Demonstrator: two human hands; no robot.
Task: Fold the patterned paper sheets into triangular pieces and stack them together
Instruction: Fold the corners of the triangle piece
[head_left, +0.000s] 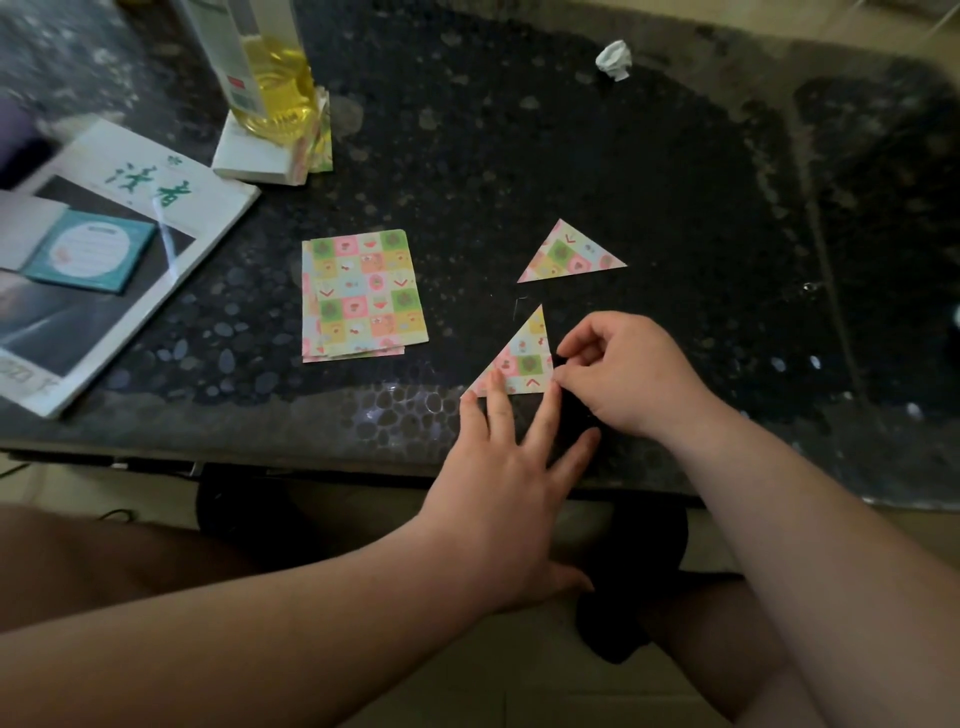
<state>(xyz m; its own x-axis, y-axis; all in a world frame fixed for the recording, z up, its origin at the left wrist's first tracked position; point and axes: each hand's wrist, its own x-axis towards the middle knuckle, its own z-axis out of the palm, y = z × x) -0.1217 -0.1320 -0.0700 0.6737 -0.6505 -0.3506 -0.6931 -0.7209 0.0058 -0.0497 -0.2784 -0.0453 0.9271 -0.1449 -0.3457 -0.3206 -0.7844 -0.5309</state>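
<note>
The near triangle (522, 364) is being pressed to the table (675, 182) by the flat left hand (498, 478), its three-o'clock edge being pinched by the right hand (623, 376)

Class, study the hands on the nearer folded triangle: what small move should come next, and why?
Probably slide the right hand along the right edge of the pastel checked paper triangle to sharpen the crease: the left hand pins it flat while the right pinches that edge.
</note>
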